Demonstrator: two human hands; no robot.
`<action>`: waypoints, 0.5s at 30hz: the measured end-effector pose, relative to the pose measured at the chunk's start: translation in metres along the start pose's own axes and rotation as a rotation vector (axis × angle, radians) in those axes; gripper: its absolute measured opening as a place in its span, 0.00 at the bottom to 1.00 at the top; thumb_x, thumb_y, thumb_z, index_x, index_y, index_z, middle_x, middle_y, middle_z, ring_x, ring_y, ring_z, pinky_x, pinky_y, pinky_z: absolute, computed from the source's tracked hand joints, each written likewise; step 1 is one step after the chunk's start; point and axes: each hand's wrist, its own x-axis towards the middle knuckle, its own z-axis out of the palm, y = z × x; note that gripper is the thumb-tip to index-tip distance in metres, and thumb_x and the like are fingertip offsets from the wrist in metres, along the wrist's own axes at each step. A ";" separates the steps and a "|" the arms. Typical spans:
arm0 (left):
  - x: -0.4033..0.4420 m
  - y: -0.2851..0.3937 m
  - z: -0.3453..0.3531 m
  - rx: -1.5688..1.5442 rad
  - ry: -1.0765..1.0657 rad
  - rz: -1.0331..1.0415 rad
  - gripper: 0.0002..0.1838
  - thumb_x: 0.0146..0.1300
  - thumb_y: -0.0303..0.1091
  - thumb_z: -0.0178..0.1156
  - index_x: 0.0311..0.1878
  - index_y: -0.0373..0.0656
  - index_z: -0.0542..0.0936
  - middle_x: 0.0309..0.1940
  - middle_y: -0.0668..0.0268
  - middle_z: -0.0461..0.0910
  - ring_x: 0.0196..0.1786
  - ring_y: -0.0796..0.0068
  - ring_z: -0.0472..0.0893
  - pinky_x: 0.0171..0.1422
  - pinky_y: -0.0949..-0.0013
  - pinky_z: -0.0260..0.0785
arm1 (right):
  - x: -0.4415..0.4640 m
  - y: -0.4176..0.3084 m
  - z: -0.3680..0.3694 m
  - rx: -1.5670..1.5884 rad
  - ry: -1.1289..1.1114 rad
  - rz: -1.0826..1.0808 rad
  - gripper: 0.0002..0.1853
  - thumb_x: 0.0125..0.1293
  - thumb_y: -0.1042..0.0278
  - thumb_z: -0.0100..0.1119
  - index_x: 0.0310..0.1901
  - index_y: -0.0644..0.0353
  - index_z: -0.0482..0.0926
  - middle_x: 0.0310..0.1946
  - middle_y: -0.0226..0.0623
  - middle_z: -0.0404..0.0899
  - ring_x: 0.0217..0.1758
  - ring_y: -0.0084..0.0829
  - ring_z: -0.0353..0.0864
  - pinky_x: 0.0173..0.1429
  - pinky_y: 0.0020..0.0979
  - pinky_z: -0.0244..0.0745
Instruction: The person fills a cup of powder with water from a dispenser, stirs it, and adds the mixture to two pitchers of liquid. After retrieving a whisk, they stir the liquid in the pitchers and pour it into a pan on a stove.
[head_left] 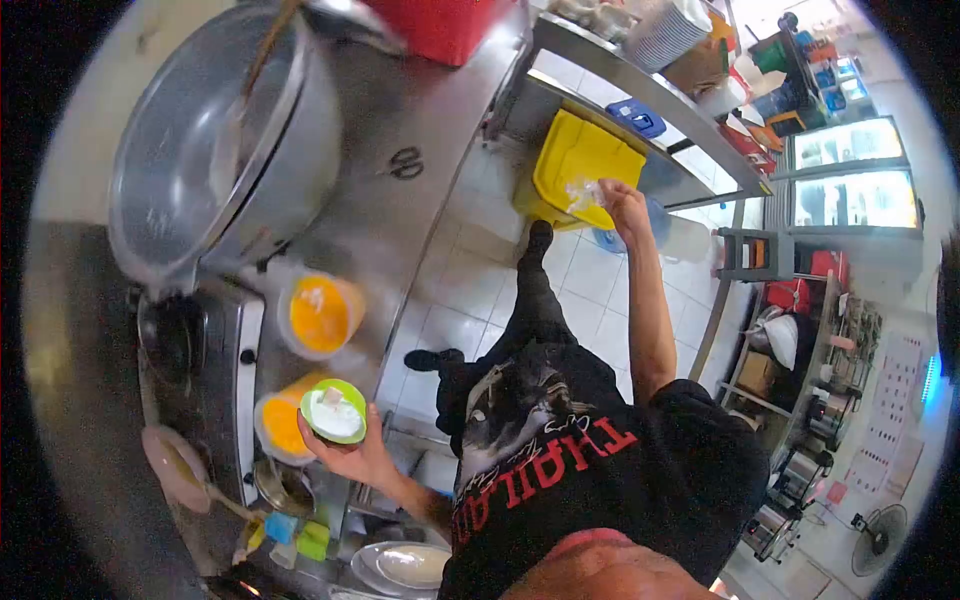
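My left hand (355,450) grips a small green bowl (352,391) with a white substance in it, possibly powder. The bowl is held over the edge of the steel counter, partly in front of a tub of orange contents (283,425). A second clear tub with orange contents (322,315) stands just beyond it. Out to the right, my right hand (626,210) is closed on a crumpled piece of clear plastic (582,192). That plastic hangs above a yellow bin (588,160) on the floor.
A large metal pot (290,150) with a long stick in it stands beside a stove (245,370). Black-handled scissors (405,163) lie on the counter (400,70). A steel shelf (640,85) holds stacked containers. Sponges (312,540) and plates (400,565) are near the lower left.
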 end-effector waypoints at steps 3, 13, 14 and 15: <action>-0.009 0.016 0.091 -0.066 -0.009 -0.007 0.51 0.41 0.14 0.75 0.72 0.37 0.62 0.69 0.51 0.65 0.69 0.56 0.68 0.72 0.55 0.66 | 0.054 -0.004 -0.053 -0.403 -0.027 0.043 0.08 0.68 0.76 0.58 0.45 0.70 0.83 0.39 0.37 0.83 0.44 0.30 0.83 0.50 0.30 0.78; -0.030 0.116 0.304 -0.136 -0.080 -0.092 0.53 0.37 0.19 0.79 0.70 0.38 0.63 0.66 0.54 0.67 0.67 0.59 0.70 0.70 0.54 0.68 | 0.151 0.056 -0.098 -0.261 -0.229 0.488 0.10 0.65 0.75 0.62 0.45 0.70 0.83 0.38 0.38 0.84 0.39 0.30 0.84 0.50 0.33 0.81; -0.030 0.119 0.311 -0.101 -0.086 -0.055 0.53 0.37 0.20 0.79 0.70 0.38 0.63 0.66 0.54 0.67 0.67 0.59 0.70 0.70 0.54 0.68 | 0.162 0.069 -0.105 -0.215 -0.184 0.515 0.08 0.64 0.78 0.60 0.43 0.70 0.83 0.36 0.37 0.83 0.37 0.29 0.83 0.46 0.31 0.80; -0.030 0.120 0.317 -0.086 -0.104 -0.056 0.53 0.36 0.20 0.80 0.69 0.38 0.63 0.65 0.55 0.68 0.66 0.59 0.71 0.70 0.55 0.68 | 0.176 0.083 -0.112 -0.178 -0.128 0.439 0.08 0.62 0.80 0.59 0.41 0.69 0.84 0.34 0.35 0.83 0.35 0.28 0.82 0.43 0.29 0.79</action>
